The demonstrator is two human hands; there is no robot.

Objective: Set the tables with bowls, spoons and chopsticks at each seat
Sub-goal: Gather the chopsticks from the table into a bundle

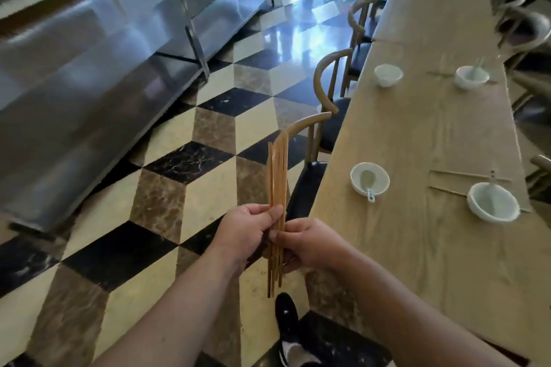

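Long pale wooden table runs from 3 to 1 o'clock. At 6 o'clock, left hand and right hand sit close together. Both clamp one upright bundle of brown wooden chopsticks, held over the floor. Risk: drawing out a pair could loosen the grip and spill the rest. Count: four white ceramic bowls; two white spoons discernible; the bundled sticks cannot be counted.

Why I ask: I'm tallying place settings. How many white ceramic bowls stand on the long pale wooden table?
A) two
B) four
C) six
B: the long pale wooden table carries four white ceramic bowls: the near left bowl, the near right bowl, the far left bowl and the far right bowl.
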